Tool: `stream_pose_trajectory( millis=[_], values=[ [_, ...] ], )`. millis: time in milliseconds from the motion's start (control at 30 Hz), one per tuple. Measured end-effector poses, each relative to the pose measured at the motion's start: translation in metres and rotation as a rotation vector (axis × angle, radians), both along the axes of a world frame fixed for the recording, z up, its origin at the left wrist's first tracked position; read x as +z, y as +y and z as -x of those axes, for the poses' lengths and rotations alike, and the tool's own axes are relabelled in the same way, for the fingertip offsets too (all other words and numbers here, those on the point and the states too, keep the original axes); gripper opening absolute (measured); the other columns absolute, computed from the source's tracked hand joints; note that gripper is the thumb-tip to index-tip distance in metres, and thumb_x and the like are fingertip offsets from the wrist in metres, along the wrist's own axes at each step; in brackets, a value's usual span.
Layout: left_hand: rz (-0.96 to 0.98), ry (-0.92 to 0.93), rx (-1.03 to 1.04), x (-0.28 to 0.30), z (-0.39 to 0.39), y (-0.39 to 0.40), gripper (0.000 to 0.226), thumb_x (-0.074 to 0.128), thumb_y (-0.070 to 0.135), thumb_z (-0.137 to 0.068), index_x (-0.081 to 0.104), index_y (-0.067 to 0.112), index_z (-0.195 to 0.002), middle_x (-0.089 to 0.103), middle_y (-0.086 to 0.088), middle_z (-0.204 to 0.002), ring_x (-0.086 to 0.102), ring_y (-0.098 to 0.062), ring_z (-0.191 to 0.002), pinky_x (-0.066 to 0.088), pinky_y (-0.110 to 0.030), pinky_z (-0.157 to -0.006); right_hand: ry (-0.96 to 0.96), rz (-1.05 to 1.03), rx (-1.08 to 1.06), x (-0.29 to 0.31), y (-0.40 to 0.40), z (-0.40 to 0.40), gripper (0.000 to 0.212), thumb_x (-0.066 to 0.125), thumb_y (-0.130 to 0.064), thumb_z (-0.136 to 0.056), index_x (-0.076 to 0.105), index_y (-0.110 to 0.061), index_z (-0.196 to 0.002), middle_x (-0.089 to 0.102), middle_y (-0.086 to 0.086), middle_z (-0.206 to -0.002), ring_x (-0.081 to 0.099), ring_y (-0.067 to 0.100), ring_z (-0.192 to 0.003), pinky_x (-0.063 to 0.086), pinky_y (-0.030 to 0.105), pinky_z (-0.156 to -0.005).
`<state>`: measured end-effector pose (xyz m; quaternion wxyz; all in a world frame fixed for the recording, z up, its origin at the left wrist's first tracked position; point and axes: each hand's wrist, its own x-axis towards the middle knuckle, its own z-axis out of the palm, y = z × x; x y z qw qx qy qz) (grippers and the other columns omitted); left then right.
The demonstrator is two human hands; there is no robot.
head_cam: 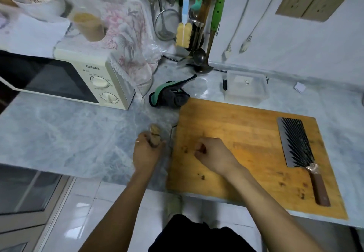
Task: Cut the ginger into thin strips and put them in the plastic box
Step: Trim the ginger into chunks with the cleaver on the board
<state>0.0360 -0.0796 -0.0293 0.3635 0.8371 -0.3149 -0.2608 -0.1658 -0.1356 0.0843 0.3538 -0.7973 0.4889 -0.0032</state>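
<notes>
My left hand (146, 152) grips a knobbly piece of ginger (154, 131) over the marble counter, just left of the wooden cutting board (246, 133). Its tip sticks up above my fingers. My right hand (212, 153) hovers over the board's left part with fingers curled round a small brownish scrap, likely ginger peel. A cleaver (297, 145) with a brown handle lies flat on the board's right side, away from both hands. The clear plastic box (246, 88) stands open on the counter behind the board.
A cream microwave (78, 78) under a floral cloth fills the left. A dark and green glove (169, 96) lies by the board's far left corner. Utensils hang on the back wall (197, 15). Small dark scraps (201, 177) dot the board. The counter's front edge is near my arms.
</notes>
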Motion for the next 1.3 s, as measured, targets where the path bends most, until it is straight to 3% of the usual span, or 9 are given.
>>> stream_pose_trajectory(
  millis=[167,267,333,500,600,667,967,1200,1300],
  values=[
    [0.058,0.031,0.041,0.000,0.003,0.005,0.025,0.069,0.026,-0.087,0.060,0.010,-0.105,0.062,0.001,-0.089,0.061,-0.021,-0.086,0.035,-0.014,-0.060,-0.042,-0.015,-0.020,-0.008,-0.004,-0.001,0.008,0.063,-0.018,-0.096,0.064,-0.016,-0.088,0.051,-0.018,-0.073,0.051,0.009,-0.074,0.036,0.021,-0.060],
    [0.103,0.229,0.140,0.009,0.001,0.018,0.036,0.074,0.025,-0.086,0.060,0.015,-0.117,0.063,0.005,-0.101,0.059,-0.012,-0.092,0.043,-0.014,-0.075,-0.069,-0.019,-0.039,-0.013,-0.006,0.002,0.014,0.065,-0.018,-0.096,0.062,-0.017,-0.082,0.052,-0.017,-0.070,0.048,0.000,-0.064,0.037,0.014,-0.053],
    [0.166,0.385,0.199,0.019,0.000,0.029,0.037,0.076,0.014,-0.085,0.059,0.014,-0.118,0.065,0.006,-0.096,0.061,-0.008,-0.086,0.045,-0.006,-0.069,-0.067,-0.030,-0.056,-0.018,-0.008,0.004,0.014,0.065,-0.019,-0.096,0.063,-0.014,-0.083,0.055,-0.016,-0.070,0.049,-0.001,-0.064,0.037,0.012,-0.052],
    [0.204,0.511,0.083,0.046,0.008,0.043,0.028,0.078,0.002,-0.080,0.068,0.009,-0.105,0.070,-0.003,-0.088,0.066,-0.004,-0.076,0.050,-0.009,-0.066,-0.191,-0.170,-0.135,-0.030,-0.007,0.005,0.012,0.064,-0.022,-0.097,0.068,-0.019,-0.086,0.064,-0.008,-0.078,0.058,0.004,-0.073,0.042,0.015,-0.064],
    [0.158,0.418,-0.120,0.058,0.020,0.040,0.034,0.083,0.010,-0.075,0.070,0.021,-0.105,0.070,0.001,-0.089,0.065,-0.003,-0.076,0.052,-0.013,-0.068,-0.399,-0.389,-0.233,-0.032,-0.001,0.001,0.017,0.061,-0.023,-0.100,0.073,-0.013,-0.105,0.073,0.000,-0.091,0.070,0.013,-0.080,0.057,0.029,-0.073],
    [0.152,0.274,-0.262,0.063,0.025,0.039,0.038,0.085,0.013,-0.073,0.068,0.030,-0.102,0.068,0.010,-0.091,0.063,-0.003,-0.080,0.052,-0.015,-0.068,-0.516,-0.492,-0.290,-0.029,0.003,-0.004,0.021,0.059,-0.020,-0.101,0.072,-0.005,-0.110,0.073,0.004,-0.090,0.071,0.012,-0.076,0.057,0.025,-0.067],
    [0.132,0.050,-0.557,0.051,0.008,0.026,0.031,0.081,0.021,-0.080,0.068,0.031,-0.107,0.063,0.024,-0.098,0.062,0.002,-0.086,0.048,-0.008,-0.075,-0.633,-0.559,-0.473,-0.034,0.002,-0.007,0.015,0.066,-0.010,-0.096,0.072,0.004,-0.098,0.072,0.002,-0.072,0.069,0.020,-0.071,0.059,0.033,-0.072],
    [0.029,-0.403,-0.564,-0.010,-0.046,-0.019,0.043,0.062,-0.006,-0.079,0.069,0.013,-0.117,0.053,-0.016,-0.134,0.049,-0.031,-0.125,0.039,-0.029,-0.104,-0.627,-0.557,-0.696,-0.045,-0.006,0.004,0.010,0.066,-0.011,-0.096,0.068,-0.002,-0.100,0.071,0.009,-0.082,0.072,0.024,-0.077,0.059,0.025,-0.067],
    [0.017,-0.378,-0.589,-0.016,-0.050,-0.025,0.042,0.060,-0.011,-0.080,0.070,0.012,-0.114,0.060,-0.013,-0.123,0.055,-0.030,-0.113,0.040,-0.023,-0.100,-0.653,-0.541,-0.741,-0.049,-0.006,0.010,0.009,0.067,-0.012,-0.096,0.067,-0.004,-0.099,0.069,0.005,-0.080,0.072,0.016,-0.070,0.059,0.022,-0.065]
  ],
)
